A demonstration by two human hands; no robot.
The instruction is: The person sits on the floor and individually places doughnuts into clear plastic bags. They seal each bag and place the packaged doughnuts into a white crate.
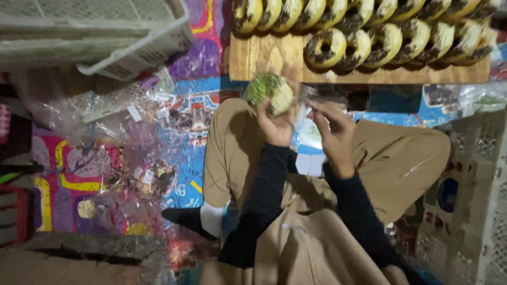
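Head view: left hand (277, 124) grips a green-topped doughnut (270, 92) above the knees, right hand (332, 132) pinches a clear plastic wrapper (309, 113) just beside it, wooden board (274, 55) of chocolate-sprinkled doughnuts (369, 31) beyond, white crate (132, 42) far left.

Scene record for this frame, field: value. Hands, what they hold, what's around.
view: head camera, looking down at a seated person's lap
left hand: holds a green-topped doughnut
right hand: pinches a clear wrapper beside the doughnut
board: wooden, ahead of the knees, bears rows of doughnuts with dark topping
crate: white plastic, upper left
bags: heap of clear bags on a colourful mat, left of the legs
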